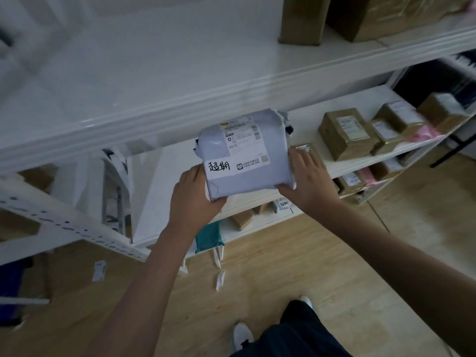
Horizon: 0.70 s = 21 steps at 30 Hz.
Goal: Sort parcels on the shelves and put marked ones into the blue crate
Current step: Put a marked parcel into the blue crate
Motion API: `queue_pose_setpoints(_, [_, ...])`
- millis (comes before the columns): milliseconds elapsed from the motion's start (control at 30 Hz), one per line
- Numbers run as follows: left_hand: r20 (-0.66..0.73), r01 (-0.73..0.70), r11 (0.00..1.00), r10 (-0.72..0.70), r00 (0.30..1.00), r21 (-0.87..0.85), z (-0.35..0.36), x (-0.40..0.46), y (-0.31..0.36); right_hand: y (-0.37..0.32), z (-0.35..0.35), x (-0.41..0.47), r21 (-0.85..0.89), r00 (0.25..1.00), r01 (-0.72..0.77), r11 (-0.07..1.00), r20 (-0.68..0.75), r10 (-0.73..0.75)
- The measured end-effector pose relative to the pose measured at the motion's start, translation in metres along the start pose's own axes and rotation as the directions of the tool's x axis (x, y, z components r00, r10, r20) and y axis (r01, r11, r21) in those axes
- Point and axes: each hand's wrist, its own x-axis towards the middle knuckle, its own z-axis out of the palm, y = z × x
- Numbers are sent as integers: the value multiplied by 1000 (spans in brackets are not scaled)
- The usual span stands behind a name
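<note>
A grey plastic-wrapped parcel (244, 153) with a white shipping label and black handwritten characters is held in front of the white shelf (360, 161). My left hand (193, 194) grips its lower left corner, fingers underneath. My right hand (306, 173) grips its right side, thumb along the bottom edge. Part of a dark blue object (10, 282), possibly the crate, shows at the far left edge near the floor.
Several brown cardboard boxes (345, 132) sit on the middle shelf to the right, with pink parcels beside them. More boxes and a teal parcel (208, 235) lie on the lower shelves. Large cartons (304, 19) stand on the top shelf. Paper scraps litter the wooden floor.
</note>
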Motion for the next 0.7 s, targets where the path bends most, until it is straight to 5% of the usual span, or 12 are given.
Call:
queue_pose_setpoints(367, [76,-135,988,140,987,-69,39,22,106,84,-58,-58,-26,990,-123,992,-77,120])
queue_pose_setpoints(700, [186,-384,901,421,888,-201,143,73,313,259,-159,-148,-30,901,-416,909,-153,407])
